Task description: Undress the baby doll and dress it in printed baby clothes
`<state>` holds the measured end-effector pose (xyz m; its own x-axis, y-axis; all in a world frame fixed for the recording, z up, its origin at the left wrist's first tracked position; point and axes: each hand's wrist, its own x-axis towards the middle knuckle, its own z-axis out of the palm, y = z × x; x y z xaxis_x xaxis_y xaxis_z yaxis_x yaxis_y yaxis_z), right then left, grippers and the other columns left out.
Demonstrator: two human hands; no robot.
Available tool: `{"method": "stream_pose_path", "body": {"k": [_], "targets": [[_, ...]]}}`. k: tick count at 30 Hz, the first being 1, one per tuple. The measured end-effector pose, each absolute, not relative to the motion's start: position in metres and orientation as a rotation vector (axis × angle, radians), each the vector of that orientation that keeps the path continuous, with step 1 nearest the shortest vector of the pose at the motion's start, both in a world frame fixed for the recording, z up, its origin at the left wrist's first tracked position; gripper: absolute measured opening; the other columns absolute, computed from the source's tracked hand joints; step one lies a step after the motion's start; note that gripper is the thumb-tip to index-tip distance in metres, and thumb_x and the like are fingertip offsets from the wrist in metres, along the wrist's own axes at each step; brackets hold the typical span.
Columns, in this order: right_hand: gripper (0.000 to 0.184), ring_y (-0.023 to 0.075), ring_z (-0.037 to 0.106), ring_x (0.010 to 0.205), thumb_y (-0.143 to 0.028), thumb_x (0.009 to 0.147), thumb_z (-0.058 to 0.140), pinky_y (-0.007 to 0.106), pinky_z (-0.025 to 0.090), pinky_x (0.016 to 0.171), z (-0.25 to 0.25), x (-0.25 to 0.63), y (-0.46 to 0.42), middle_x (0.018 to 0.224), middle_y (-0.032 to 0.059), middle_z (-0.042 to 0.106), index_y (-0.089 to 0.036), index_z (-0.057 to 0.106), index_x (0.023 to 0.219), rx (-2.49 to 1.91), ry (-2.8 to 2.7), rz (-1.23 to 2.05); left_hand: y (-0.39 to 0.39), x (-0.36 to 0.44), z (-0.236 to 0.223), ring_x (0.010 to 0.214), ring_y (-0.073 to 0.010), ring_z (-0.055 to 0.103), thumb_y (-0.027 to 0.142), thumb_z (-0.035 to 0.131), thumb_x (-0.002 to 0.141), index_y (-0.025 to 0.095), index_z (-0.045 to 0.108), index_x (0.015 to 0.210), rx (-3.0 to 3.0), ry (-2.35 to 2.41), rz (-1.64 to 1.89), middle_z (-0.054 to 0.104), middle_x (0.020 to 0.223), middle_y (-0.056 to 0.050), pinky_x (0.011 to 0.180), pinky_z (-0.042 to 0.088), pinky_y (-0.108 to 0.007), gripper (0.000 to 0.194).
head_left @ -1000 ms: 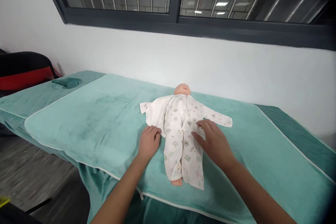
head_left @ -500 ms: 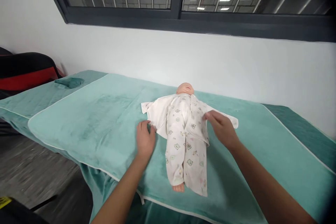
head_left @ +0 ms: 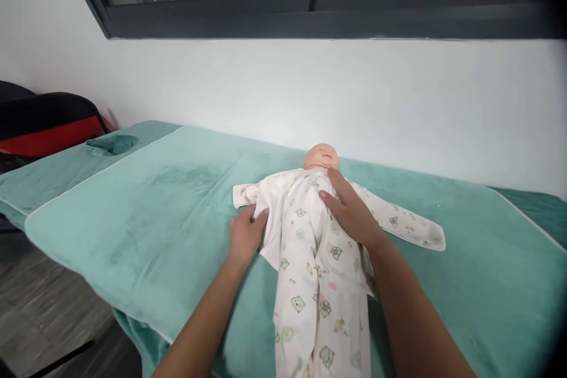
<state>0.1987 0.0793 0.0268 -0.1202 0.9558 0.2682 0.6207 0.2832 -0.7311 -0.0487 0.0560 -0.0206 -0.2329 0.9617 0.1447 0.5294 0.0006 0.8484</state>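
Note:
A baby doll (head_left: 322, 156) lies on its back in a white printed top (head_left: 283, 186) and matching trousers (head_left: 299, 301). My right hand (head_left: 349, 209) rests on the doll's chest with fingers stretched out, covering part of the top's front. The sleeve on that side (head_left: 410, 225) extends outward across the bed. At the top's left edge, my left hand (head_left: 246, 235) touches the cloth below the other sleeve (head_left: 245, 195). A gap shows between its thumb and index finger. The doll's feet are out of frame.
Under the doll is a light green plush mat (head_left: 146, 236) on a darker green bed cover (head_left: 163, 129). A white wall (head_left: 248, 94) and a dark window frame (head_left: 212, 22) stand behind. A black and red chair (head_left: 53, 130) is at the far left.
My right hand has moved from the top's side onto the doll's chest. The right-side sleeve now reaches farther out. My left hand stays beside the top. The view is closer to the doll.

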Motion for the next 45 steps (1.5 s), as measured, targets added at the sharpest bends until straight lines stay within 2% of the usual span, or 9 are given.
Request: {"method": "stream_pose_path", "body": {"k": [4,11,15,20,23,25,33,41,45], "targets": [[0.064,0.0270,0.026,0.150,-0.050,0.095,0.047,0.048,0.022,0.123,0.038,0.197,0.085,0.162,0.0018,0.030,-0.029,0.035,0.154,-1.346,-1.921,0.641,0.054,-0.018,0.019,0.080,-0.0156,0.057,0.047,0.055,0.092,0.021,0.064,0.093,1.263,1.266,1.467,0.064,0.088,0.001,0.072,0.044,-0.026,0.028],[0.056,0.0227,0.032,0.147,-0.032,0.094,0.054,0.044,0.030,0.120,0.046,0.192,0.115,0.160,-0.0002,0.035,-0.033,0.041,0.149,-0.972,-2.100,0.534,0.008,0.037,0.049,0.080,-0.0133,0.058,0.023,0.045,0.099,0.021,0.065,0.091,2.111,1.094,1.077,0.060,0.088,-0.001,0.073,0.044,-0.027,0.021],[0.027,0.0230,0.044,0.139,-0.015,0.091,0.048,0.045,0.035,0.114,0.039,0.187,0.118,0.137,0.0007,0.061,-0.028,0.068,0.102,-0.892,-2.148,0.326,-0.014,0.039,0.028,0.074,-0.0124,0.056,0.017,0.042,0.099,0.021,0.064,0.099,2.352,1.007,0.922,0.059,0.090,-0.002,0.067,0.045,-0.027,0.022],[0.021,0.0217,0.061,0.108,-0.005,0.077,0.045,0.039,0.045,0.094,0.029,0.191,0.112,0.105,0.0045,0.070,-0.023,0.053,0.072,-0.973,-1.737,0.241,-0.027,0.022,0.013,0.102,-0.0197,0.057,0.016,0.054,0.094,0.024,0.058,0.119,2.268,1.302,1.364,0.059,0.109,-0.007,0.086,0.048,-0.034,0.027],[0.021,0.0204,0.062,0.098,-0.004,0.072,0.040,0.037,0.045,0.089,0.028,0.194,0.110,0.095,0.0039,0.067,-0.023,0.046,0.067,-0.957,-1.601,0.255,-0.030,0.012,0.007,0.108,-0.0226,0.054,0.024,0.057,0.094,0.025,0.059,0.116,2.116,1.526,1.322,0.058,0.114,-0.009,0.088,0.047,-0.038,0.023],[0.021,0.0202,0.060,0.097,-0.004,0.071,0.038,0.037,0.044,0.090,0.029,0.193,0.108,0.093,0.0039,0.065,-0.024,0.046,0.068,-0.999,-1.529,0.222,-0.033,0.008,0.002,0.100,-0.0213,0.055,0.026,0.052,0.096,0.024,0.062,0.099,2.048,1.486,1.262,0.060,0.101,-0.007,0.084,0.046,-0.037,0.010],[0.010,0.0191,0.050,0.074,-0.034,0.086,0.051,0.035,0.041,0.071,0.040,0.198,0.106,0.091,0.0044,0.054,-0.024,0.048,0.085,-1.503,-1.302,0.246,-0.018,-0.001,0.007,0.068,-0.0157,0.049,0.034,0.045,0.099,0.022,0.050,0.070,1.788,1.415,1.332,0.052,0.071,-0.001,0.066,0.040,-0.031,0.032],[0.049,0.0171,0.038,0.054,-0.063,0.091,0.043,0.032,0.027,0.058,0.056,0.229,0.096,0.060,0.0007,0.048,-0.025,0.038,0.060,-1.862,-1.501,0.312,0.095,0.030,0.048,0.112,-0.0226,0.053,0.023,0.044,0.096,0.022,0.067,0.109,2.205,1.415,1.154,0.064,0.114,-0.006,0.100,0.040,-0.038,0.027],[0.052,0.0159,0.037,0.052,-0.065,0.088,0.048,0.031,0.026,0.056,0.053,0.224,0.100,0.053,-0.0008,0.048,-0.025,0.039,0.056,-1.860,-1.575,0.474,0.135,0.054,0.062,0.110,-0.0254,0.055,0.026,0.038,0.097,0.024,0.071,0.101,2.356,1.351,0.856,0.066,0.116,-0.006,0.099,0.040,-0.042,0.033]]}}
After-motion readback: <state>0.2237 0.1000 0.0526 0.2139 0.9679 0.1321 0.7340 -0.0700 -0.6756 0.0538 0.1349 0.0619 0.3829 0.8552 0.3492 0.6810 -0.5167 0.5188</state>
